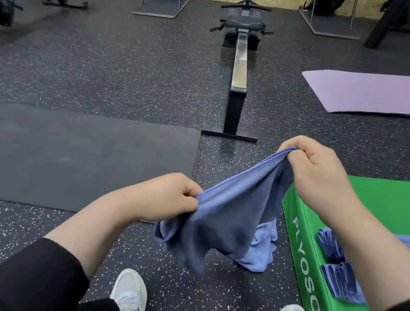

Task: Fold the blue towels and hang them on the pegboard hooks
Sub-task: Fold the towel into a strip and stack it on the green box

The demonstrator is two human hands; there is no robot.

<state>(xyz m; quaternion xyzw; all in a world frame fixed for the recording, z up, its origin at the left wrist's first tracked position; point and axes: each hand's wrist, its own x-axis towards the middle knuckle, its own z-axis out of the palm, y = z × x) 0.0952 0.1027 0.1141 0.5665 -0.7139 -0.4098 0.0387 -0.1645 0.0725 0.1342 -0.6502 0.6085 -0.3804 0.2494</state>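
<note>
A blue towel [228, 212] hangs in the air between both hands, over the speckled floor. My left hand [167, 197] pinches its near corner. My right hand [315, 173] pinches the far corner, higher up. The towel's top edge is stretched between them and the rest sags down. A lighter blue towel [260, 248] lies crumpled on the floor behind it, partly hidden. Two folded blue towels [330, 247] [342, 284] lie on the green box, partly hidden by my right forearm. No pegboard is in view.
The green foam plyo box [308, 270] stands at the right. A black mat [73, 157] lies to the left, a purple mat [375, 94] far right. A rowing machine [240, 68] stretches ahead. My white shoes [130, 296] stand below.
</note>
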